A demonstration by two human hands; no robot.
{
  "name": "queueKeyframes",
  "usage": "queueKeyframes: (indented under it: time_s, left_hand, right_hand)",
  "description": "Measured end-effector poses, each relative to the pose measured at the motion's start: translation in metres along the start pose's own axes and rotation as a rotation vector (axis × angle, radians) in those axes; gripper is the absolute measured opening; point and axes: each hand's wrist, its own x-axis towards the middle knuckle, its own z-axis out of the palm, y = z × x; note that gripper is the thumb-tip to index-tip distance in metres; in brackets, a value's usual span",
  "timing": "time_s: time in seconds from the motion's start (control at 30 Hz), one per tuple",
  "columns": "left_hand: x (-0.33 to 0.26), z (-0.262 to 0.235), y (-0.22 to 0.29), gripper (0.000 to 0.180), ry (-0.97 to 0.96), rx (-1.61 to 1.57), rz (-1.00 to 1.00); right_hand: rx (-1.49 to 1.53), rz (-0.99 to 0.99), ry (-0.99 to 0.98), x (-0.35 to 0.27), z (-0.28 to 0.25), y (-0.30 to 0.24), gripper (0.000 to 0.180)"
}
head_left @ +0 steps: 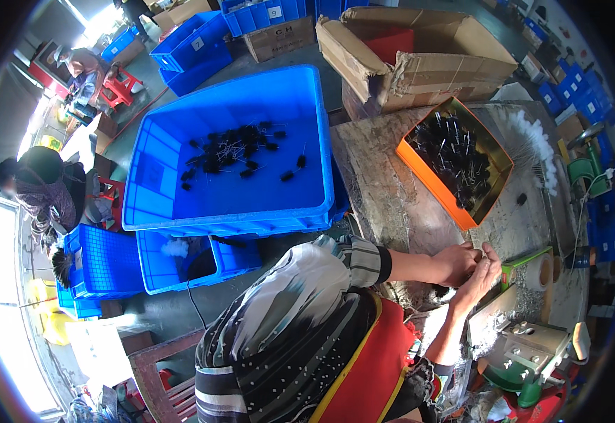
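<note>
My left hand (455, 265) and my right hand (478, 283) meet over the workbench (374, 162), at its near right part. The left fingers are curled, and the right fingers press together against them. Whatever they pinch is too small or too hidden to name. Right beside the fingertips is a green-edged metal piece (526, 259). Just beyond my hands lies an orange box (429, 185), filled with small black bristle brushes (455, 151) on thin wire stems. A single dark brush-like piece (521, 199) rests on the bench right of the box.
A large blue crate (226, 220) at the left holds more black brushes (233, 148). Behind the bench stands an open cardboard box (434, 77). A green and metal machine (530, 349) sits at lower right, near a pale roll (539, 272). Other people (46, 183) sit at far left.
</note>
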Motion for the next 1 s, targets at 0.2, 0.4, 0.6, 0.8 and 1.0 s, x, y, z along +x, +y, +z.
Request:
queueKeyframes:
  time_s: [0.2, 0.4, 0.6, 0.8, 1.0]
  left_hand:
    - [0.005, -0.026, 0.039, 0.012, 0.197, -1.053, -0.434]
    - [0.027, -0.019, 0.048, 0.015, 0.181, -1.582, -0.891]
    - [0.033, 0.018, 0.032, 0.019, 0.149, -1.512, -0.916]
    - [0.031, 0.024, 0.049, 0.012, 0.155, -1.400, -0.810]
    - [0.023, 0.029, 0.037, 0.009, 0.241, -1.221, -0.780]
  right_hand:
    - [-0.278, -0.232, 0.177, -0.014, -0.028, -0.040, 0.037]
    - [-0.905, -0.062, -0.022, -0.023, -0.040, -0.052, 0.056]
    - [-0.936, 0.082, 0.054, -0.035, -0.047, -0.021, 0.057]
    - [-0.593, 0.064, 0.134, -0.043, -0.045, 0.016, 0.061]
    - [-0.519, 0.002, 0.072, -0.048, -0.050, 0.025, 0.053]
